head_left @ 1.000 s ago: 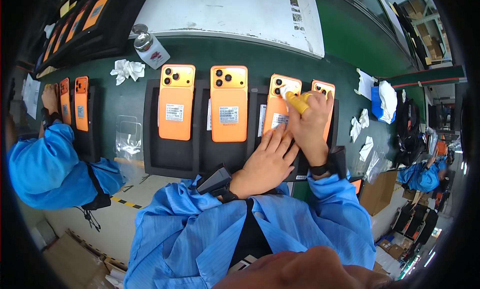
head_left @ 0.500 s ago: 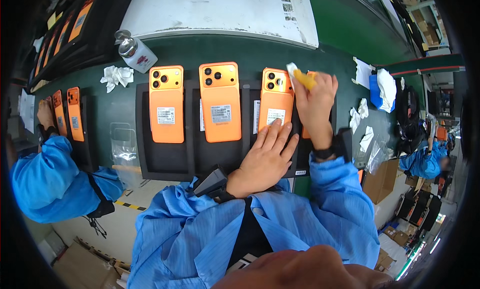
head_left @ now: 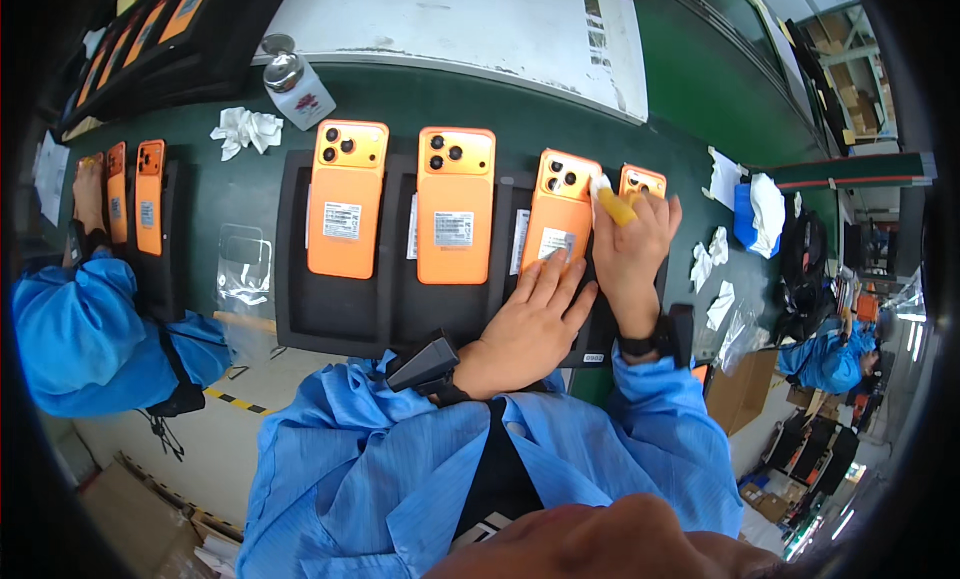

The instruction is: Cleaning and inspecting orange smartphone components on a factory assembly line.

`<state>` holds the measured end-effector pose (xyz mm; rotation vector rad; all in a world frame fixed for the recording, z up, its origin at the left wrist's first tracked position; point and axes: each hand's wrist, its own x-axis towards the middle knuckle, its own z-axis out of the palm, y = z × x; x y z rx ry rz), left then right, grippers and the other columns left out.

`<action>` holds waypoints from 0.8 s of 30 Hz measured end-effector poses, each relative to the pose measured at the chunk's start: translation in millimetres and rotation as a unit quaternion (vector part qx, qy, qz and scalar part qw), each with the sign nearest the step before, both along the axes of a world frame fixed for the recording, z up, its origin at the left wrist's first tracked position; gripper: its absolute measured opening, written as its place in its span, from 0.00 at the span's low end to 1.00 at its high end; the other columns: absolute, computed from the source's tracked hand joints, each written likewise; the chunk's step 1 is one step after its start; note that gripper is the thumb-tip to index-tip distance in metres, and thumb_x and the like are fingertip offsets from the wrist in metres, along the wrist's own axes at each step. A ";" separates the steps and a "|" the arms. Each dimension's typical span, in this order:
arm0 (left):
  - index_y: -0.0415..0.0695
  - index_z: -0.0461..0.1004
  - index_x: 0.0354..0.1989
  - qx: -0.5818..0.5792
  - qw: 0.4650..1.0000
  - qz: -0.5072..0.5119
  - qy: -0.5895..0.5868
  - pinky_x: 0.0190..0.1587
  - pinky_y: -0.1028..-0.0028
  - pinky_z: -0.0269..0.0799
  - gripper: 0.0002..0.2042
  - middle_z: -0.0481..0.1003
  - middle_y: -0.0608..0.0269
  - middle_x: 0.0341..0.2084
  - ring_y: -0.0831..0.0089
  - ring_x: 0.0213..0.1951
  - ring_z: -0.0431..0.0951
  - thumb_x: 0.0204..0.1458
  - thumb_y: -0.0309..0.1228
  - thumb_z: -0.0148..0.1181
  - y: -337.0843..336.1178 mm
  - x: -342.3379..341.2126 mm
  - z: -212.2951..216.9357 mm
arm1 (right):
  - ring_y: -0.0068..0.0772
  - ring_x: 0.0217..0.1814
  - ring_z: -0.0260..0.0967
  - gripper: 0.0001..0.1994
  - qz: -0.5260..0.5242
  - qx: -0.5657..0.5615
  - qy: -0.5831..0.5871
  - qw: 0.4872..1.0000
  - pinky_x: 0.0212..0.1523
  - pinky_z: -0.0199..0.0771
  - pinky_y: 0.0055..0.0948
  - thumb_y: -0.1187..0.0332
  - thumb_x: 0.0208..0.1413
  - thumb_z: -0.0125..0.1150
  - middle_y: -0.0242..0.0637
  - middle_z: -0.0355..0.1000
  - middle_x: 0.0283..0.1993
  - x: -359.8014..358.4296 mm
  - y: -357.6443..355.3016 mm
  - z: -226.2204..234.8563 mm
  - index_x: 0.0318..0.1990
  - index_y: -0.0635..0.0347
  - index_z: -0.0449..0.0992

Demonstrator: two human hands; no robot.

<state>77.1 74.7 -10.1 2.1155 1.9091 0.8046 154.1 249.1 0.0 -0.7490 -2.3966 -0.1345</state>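
Blue sleeves (head_left: pixel 655 404) are closest, and two bare hands reach out of them. The left hand (head_left: pixel 527 329) lies flat, its grip loose and fingers a little apart, with fingertips on the low end of an orange phone (head_left: pixel 562 204). That phone lies on a black tray (head_left: pixel 340 314), third from the left. The right hand (head_left: pixel 635 244) has a yellow finger cover (head_left: pixel 620 210), and its grip is pinched on a white wipe (head_left: pixel 599 186) by the phone's top right edge. Two more phones (head_left: pixel 345 199) lie to the left. Farther away, a crumpled tissue (head_left: pixel 246 132) and a bottle (head_left: pixel 300 94) sit on the green bench (head_left: pixel 400 99). Behind them is a white board (head_left: pixel 450 29).
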 end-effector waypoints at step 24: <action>0.37 0.70 0.60 0.036 0.998 0.004 -0.049 0.68 0.48 0.55 0.29 0.66 0.40 0.60 0.42 0.67 0.60 0.47 0.33 0.63 -1.7 -3.4 -0.5 | 0.45 0.48 0.69 0.04 0.100 -0.140 -0.006 0.985 0.61 0.54 0.67 0.69 0.49 0.70 0.36 0.74 0.35 -31.5 -9.9 12.9 0.32 0.57 0.85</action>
